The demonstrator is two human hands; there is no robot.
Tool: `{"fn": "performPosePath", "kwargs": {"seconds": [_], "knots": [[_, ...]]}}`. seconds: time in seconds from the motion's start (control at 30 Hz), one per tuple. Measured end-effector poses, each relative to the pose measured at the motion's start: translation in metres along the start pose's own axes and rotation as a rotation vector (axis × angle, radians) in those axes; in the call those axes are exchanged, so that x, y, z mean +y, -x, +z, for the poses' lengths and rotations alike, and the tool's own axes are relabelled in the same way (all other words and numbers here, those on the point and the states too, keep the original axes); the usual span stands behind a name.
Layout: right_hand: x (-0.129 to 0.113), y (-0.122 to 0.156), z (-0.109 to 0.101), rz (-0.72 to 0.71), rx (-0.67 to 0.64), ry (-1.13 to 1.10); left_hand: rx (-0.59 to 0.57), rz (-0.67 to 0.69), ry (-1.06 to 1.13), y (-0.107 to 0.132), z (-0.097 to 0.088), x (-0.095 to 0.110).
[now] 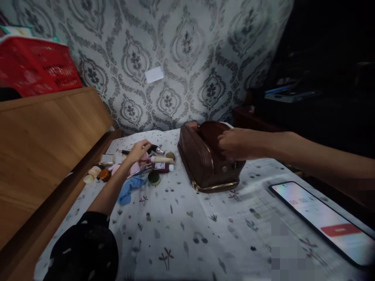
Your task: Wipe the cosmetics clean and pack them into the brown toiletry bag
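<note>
Brown leather zip bag (pixel 202 160) with gold zips stands on the white printed sheet (pixel 178 230), right of the middle and toward the far edge, its mouth gaping. The person's right arm comes in from the right side, bare and nearly level, and the right hand (pixel 230 144) lies at the bag's open mouth, back of the hand up and fingers curled inward. The fingertips are hidden, so I cannot tell whether they grasp the rim or something else.

The left arm, in a black spotted sleeve (pixel 88 246), stretches from the near left toward the far side. The left hand (pixel 139 151) is palm down over a loose cluster of small toiletries, thumb and fingers drawn together; whether they pinch anything is unclear. About it lie a pale beige tube (pixel 162 159), a dark red bottle with a white cap (pixel 159 167), a round dark green container (pixel 154 178) and a crumpled blue cloth (pixel 131 189). The forearm and hand cover part of the cluster, and several pieces blur together.

At the near right, a black-edged phone (pixel 316 214) runs up to the right edge; its digits are smeared. The dark far right is hard to make out.
</note>
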State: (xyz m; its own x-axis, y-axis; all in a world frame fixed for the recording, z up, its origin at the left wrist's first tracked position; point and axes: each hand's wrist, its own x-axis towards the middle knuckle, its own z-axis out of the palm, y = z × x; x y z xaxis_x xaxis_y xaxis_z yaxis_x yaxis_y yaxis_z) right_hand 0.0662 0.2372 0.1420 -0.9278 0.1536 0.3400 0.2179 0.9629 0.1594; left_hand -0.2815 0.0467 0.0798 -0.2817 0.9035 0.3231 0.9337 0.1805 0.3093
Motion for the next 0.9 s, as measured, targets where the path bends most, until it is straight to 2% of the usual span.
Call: {"fn": "performPosePath", "kwargs": {"seconds": [0.03, 0.07, 0.17, 0.23, 0.27, 0.37, 0.47, 0.57, 0.63, 0.73, 0.9], "knots": [[-0.006, -0.001, -0.008, -0.079, -0.122, 0.057, -0.038, -0.005, -0.001, 0.005, 0.009, -0.004], [-0.015, -0.003, -0.016, -0.102, -0.144, 0.117, -0.081, -0.004, 0.000, 0.009, 0.019, -0.007], [-0.053, -0.007, -0.034, 0.010, 0.098, 0.091, -0.209, 0.016, 0.009, 0.011, 0.045, -0.009], [-0.081, -0.007, -0.031, 0.028, 0.224, -0.061, -0.286, 0.024, 0.018, 0.006, 0.055, -0.009], [-0.095, -0.006, -0.024, -0.001, 0.245, -0.167, -0.320, 0.025, 0.022, 0.003, 0.057, -0.009], [-0.128, -0.002, 0.014, -0.017, 0.159, -0.484, -0.414, 0.017, 0.035, -0.005, 0.053, -0.012], [-0.148, -0.003, 0.063, 0.124, 0.073, -0.809, -0.470, -0.001, 0.043, -0.009, 0.046, -0.013], [-0.157, -0.011, 0.103, 0.426, 0.077, -1.273, -0.460, -0.024, 0.040, -0.006, 0.043, -0.008], [-0.161, -0.019, 0.121, 0.512, 0.103, -1.403, -0.428, -0.035, 0.042, -0.002, 0.043, -0.003], [-0.167, -0.028, 0.136, 0.585, 0.146, -1.557, -0.355, -0.037, 0.049, 0.009, 0.041, 0.006], [-0.178, -0.028, 0.145, 0.704, 0.226, -1.845, -0.133, 0.008, 0.059, 0.039, 0.024, 0.032]]}}
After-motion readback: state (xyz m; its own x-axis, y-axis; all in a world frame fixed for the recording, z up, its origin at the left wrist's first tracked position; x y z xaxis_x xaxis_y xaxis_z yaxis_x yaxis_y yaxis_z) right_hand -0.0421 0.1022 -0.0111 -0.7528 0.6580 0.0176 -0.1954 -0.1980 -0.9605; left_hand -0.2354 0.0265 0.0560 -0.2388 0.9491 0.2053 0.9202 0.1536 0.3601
